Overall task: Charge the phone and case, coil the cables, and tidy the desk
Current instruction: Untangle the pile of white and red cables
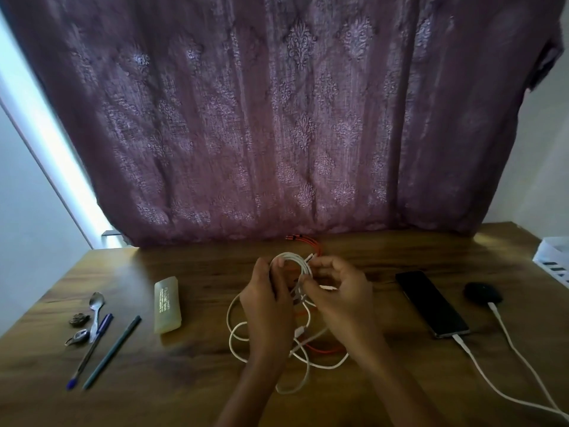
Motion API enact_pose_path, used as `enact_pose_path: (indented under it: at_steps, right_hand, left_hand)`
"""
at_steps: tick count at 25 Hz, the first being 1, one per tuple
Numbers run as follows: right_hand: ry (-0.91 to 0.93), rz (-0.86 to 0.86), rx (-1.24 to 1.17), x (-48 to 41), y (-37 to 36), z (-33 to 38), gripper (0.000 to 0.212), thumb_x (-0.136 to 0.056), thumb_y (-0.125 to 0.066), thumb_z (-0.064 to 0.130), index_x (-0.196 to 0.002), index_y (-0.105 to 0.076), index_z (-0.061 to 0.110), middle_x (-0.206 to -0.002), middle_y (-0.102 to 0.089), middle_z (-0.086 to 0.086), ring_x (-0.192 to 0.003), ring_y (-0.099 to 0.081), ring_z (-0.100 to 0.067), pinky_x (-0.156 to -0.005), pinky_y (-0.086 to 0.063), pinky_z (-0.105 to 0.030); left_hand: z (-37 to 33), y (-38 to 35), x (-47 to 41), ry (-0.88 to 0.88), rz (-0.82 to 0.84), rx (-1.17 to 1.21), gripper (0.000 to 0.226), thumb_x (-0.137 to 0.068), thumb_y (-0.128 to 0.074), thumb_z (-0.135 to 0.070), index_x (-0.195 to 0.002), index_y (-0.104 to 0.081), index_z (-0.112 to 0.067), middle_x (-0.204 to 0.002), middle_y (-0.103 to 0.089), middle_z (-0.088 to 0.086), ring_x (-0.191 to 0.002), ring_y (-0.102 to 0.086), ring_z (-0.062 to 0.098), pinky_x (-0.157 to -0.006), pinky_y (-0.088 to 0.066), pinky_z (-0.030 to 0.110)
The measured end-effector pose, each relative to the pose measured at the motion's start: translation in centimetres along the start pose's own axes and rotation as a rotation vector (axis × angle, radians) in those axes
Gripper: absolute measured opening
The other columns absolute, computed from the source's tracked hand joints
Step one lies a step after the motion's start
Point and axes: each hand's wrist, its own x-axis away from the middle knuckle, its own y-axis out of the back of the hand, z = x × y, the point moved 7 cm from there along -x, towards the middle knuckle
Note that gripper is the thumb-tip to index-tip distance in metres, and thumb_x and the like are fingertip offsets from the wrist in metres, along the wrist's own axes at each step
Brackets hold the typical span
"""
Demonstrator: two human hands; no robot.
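Observation:
Both hands are raised over the middle of the wooden desk [369, 251]. My left hand [264, 300] grips a partly wound coil of white cable [294, 261]. My right hand [338, 291] pinches the same cable beside the coil. The loose rest of that cable lies in loops [237, 337] on the desk below, tangled with an orange cable [323, 349] whose plugs [295, 238] reach toward the curtain. At the right a black phone [431, 303] lies flat with a white charging cable [480, 368] plugged in. A dark case [482, 292] beside it has its own white cable [517, 343] attached.
A yellowish pouch [167, 305] lies left of centre. Further left are two pens [92, 349], a spoon [96, 309] and small metal items [78, 320]. A white basket [554, 260] sits at the right edge. A purple patterned curtain [277, 118] hangs behind the desk.

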Motion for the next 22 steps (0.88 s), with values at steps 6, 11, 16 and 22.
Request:
enact_pose_path:
  at_steps: [6,11,16,22]
  right_hand:
    - [0.005,0.108,-0.041,-0.2,-0.7,0.3,0.024,-0.081,-0.062,0.012,-0.089,-0.062,0.035,-0.085,-0.069,0.010,-0.076,-0.066,-0.006,-0.067,-0.056,-0.028]
    - [-0.075,0.244,-0.172,-0.3,-1.5,0.0,0.022,-0.088,-0.052,0.007,-0.097,-0.069,0.017,-0.085,-0.073,-0.002,-0.076,-0.069,-0.011,-0.066,-0.055,-0.023]
    - [-0.242,0.316,-0.478,-0.1,-2.0,-1.4,0.021,-0.083,-0.058,-0.001,-0.090,-0.069,0.015,-0.092,-0.071,-0.015,-0.085,-0.067,-0.024,-0.073,-0.056,-0.034]
    - [0.391,-0.283,0.170,0.9,1.7,1.8,0.026,-0.066,-0.081,0.013,-0.073,-0.056,0.019,-0.085,-0.050,0.008,-0.072,-0.055,-0.007,-0.062,-0.048,-0.019]
  left_hand:
    - [0.2,0.0,0.0,0.012,0.051,0.000,0.021,-0.095,-0.046,-0.014,-0.076,-0.053,-0.008,-0.059,-0.056,-0.005,-0.054,-0.052,0.002,-0.046,-0.036,0.013]
    - [0.2,0.2,0.0,0.023,0.081,0.019,0.021,-0.094,-0.047,-0.011,-0.074,-0.053,-0.007,-0.057,-0.052,-0.007,-0.051,-0.049,0.000,-0.046,-0.035,0.011]
    - [0.2,-1.1,-0.2,0.082,0.242,0.197,0.023,-0.095,-0.046,-0.017,-0.082,-0.058,-0.002,-0.070,-0.064,0.012,-0.063,-0.059,0.024,-0.060,-0.049,0.038]
    - [0.5,-0.8,0.1,0.087,0.138,0.178,0.026,-0.096,-0.042,-0.016,-0.073,-0.052,-0.008,-0.059,-0.054,-0.001,-0.052,-0.049,0.003,-0.049,-0.039,0.018]
